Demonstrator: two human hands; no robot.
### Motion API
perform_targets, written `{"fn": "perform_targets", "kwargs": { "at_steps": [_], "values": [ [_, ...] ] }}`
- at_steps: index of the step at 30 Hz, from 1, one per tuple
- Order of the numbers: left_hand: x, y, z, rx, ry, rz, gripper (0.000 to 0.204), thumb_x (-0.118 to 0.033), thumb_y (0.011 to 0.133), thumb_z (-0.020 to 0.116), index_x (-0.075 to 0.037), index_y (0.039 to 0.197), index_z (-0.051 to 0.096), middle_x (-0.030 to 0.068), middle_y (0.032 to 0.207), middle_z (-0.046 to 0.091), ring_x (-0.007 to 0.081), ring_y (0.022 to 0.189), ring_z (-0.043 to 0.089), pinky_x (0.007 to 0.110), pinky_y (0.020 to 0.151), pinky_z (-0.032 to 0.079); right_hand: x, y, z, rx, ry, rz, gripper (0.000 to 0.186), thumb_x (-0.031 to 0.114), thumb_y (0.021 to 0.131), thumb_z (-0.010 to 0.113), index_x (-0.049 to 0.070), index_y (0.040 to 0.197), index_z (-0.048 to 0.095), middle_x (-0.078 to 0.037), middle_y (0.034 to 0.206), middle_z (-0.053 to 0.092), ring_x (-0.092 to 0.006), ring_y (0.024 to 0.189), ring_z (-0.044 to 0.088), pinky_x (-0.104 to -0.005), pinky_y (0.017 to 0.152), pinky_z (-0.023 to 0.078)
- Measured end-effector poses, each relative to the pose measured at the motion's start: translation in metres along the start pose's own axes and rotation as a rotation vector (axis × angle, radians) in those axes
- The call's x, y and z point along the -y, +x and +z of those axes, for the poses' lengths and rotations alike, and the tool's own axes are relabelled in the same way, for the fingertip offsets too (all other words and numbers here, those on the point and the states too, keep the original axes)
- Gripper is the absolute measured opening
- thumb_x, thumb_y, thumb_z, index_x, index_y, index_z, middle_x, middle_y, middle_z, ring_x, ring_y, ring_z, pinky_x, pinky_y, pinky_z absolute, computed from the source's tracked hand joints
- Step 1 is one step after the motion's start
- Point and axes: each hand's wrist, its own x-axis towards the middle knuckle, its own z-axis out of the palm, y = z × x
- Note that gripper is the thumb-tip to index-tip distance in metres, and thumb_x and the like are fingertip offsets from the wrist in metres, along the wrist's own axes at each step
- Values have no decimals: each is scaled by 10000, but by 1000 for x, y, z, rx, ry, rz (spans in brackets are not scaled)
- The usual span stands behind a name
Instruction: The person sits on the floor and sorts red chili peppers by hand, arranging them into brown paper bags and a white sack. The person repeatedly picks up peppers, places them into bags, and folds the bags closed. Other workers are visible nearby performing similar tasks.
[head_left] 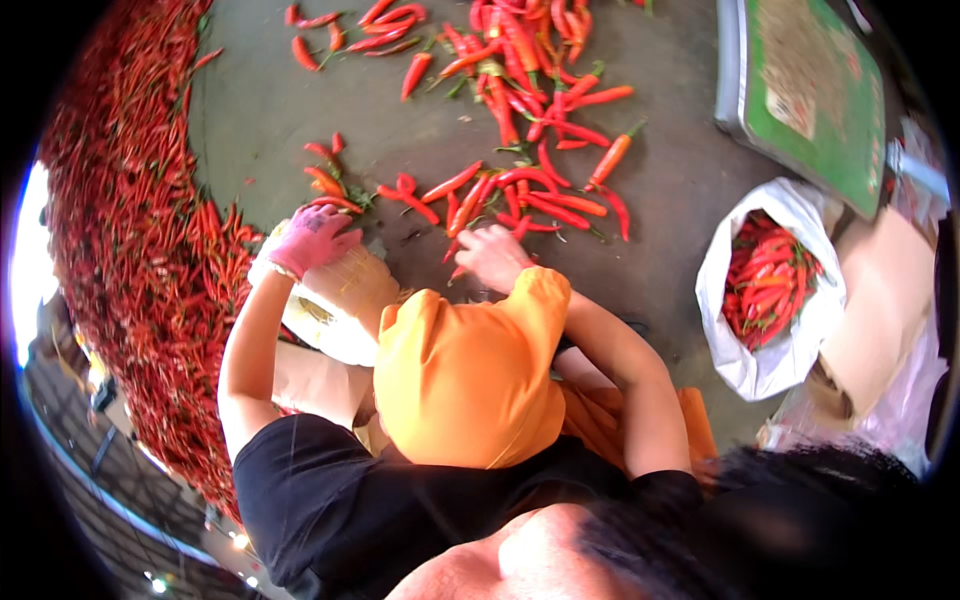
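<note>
My left hand [315, 240], in a pink glove, is open with its fingers spread at the far rim of a pale woven sack [350, 285]. Just beyond it lies a small bunch of red and orange chili peppers [328, 182]. My bare right hand [492, 258] reaches down to the near edge of a loose pile of red chili peppers [530, 195]. Its fingers look curled round a red chili pepper [458, 272], whose end shows at the fingertips. Orange cloth [470, 380] covers my lap between my forearms and hides part of the sack.
A big heap of red chili peppers [150, 270] curves along the left. At right stands a white bag [715, 290] with chili peppers inside, beside cardboard [880, 300]. A green scale platform [850, 110] is at far right. More peppers [375, 30] lie on the grey floor [260, 90].
</note>
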Motion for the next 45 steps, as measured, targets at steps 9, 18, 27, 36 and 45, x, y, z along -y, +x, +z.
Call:
{"fn": "perform_targets", "kwargs": {
  "at_steps": [9,18,27,36,45],
  "values": [
    [25,-97,50,-212,-87,-113,294,-332,839,643,-92,1006,661,102,964,610,318,1021,548,443,994,390,-46,97,14,-148,-404,44,113,229,859,558,186,837,659,-69,887,562,-222,689,659,-372,523,506],
    [82,13,88,-122,-554,-900,860,-647,892,463,-100,1512,228,244,1369,462,400,1269,460,492,1077,326,-8,148,-38,-123,41,-54,329,26,767,621,135,1077,618,-117,961,573,-329,801,658,-443,681,539],
    [-89,171,73,-1182,-820,-509,753,-392,839,631,-24,1447,381,257,1480,354,425,1372,325,509,1136,243,-73,89,-51,-213,148,258,321,27,761,672,110,1070,652,-102,1001,628,-325,904,644,-427,749,523],
    [-21,63,188,-1254,-960,-1212,749,-378,916,530,73,1457,274,289,1511,279,404,1421,239,431,1166,192,-79,61,-87,-294,375,391,332,-51,758,619,63,1067,656,-123,942,629,-303,835,642,-383,716,513],
    [-40,166,104,-1262,-525,-271,646,-284,881,598,14,1416,393,260,1428,417,434,1324,385,513,1118,288,-88,34,-95,-292,315,345,329,-29,751,644,65,1066,647,-126,956,648,-301,842,664,-382,716,536]
  ]
}}
